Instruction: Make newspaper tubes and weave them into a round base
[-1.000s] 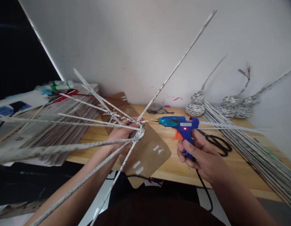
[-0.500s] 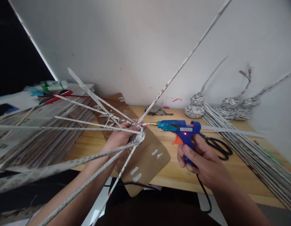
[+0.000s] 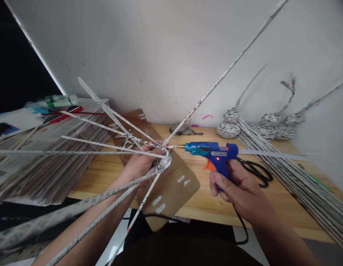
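My left hand [image 3: 145,159] is closed on a small woven newspaper piece [image 3: 163,162], from which several long rolled paper tubes stick out, mostly to the left. One tube [image 3: 204,98] rises to the upper right. My right hand [image 3: 238,184] grips a blue glue gun [image 3: 224,162] by its handle, below the orange trigger. A red light glows on the gun's side, and a white glue stick [image 3: 271,152] extends from its rear. The metal nozzle points left, at the short white end of a tube beside my left fingers.
Newspaper stacks [image 3: 44,173] lie left, brown cardboard [image 3: 174,184] below the woven piece. Black scissors [image 3: 257,171] and a bundle of paper tubes [image 3: 293,181] lie right. Woven gourd shapes [image 3: 228,127] stand by the wall. The gun's black cable [image 3: 245,225] hangs over the table edge.
The upper end of the raised tube has tilted to the right. Both hands keep nearly the same places, and the background has shifted slightly left.
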`<action>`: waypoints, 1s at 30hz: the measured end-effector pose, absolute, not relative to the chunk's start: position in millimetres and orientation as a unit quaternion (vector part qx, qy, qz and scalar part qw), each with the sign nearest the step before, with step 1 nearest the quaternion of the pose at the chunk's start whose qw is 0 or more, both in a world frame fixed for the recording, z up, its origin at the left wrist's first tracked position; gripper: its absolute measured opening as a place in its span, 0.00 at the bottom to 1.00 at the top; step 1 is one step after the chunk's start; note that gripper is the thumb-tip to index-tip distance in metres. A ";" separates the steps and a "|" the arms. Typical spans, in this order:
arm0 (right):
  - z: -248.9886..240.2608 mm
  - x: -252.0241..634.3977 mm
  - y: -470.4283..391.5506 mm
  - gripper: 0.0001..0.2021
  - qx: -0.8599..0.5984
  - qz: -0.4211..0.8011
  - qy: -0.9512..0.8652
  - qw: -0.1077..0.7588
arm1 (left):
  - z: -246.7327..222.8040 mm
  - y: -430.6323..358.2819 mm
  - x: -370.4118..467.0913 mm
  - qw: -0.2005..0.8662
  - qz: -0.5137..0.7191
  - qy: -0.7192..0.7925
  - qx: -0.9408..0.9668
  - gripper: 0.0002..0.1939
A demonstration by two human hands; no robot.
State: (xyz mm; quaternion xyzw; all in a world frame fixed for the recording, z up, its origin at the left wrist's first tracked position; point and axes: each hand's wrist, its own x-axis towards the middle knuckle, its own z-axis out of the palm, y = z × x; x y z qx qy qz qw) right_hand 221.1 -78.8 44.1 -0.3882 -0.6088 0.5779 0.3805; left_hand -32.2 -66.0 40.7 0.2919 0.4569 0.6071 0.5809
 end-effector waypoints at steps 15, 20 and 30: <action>39.2 223.7 -76.0 0.12 -0.394 0.554 -0.634 0.368 | 28.7 -66.1 -47.1 0.534 0.605 0.461 0.368 0.14; 7.7 217.8 -69.9 0.12 -0.405 0.596 -0.567 0.399 | 34.0 -77.0 -63.7 0.524 0.655 0.462 0.285 0.14; -3.4 191.6 -88.3 0.13 -0.411 0.631 -0.571 0.327 | 27.5 -127.1 -118.9 0.434 0.692 0.520 0.249 0.08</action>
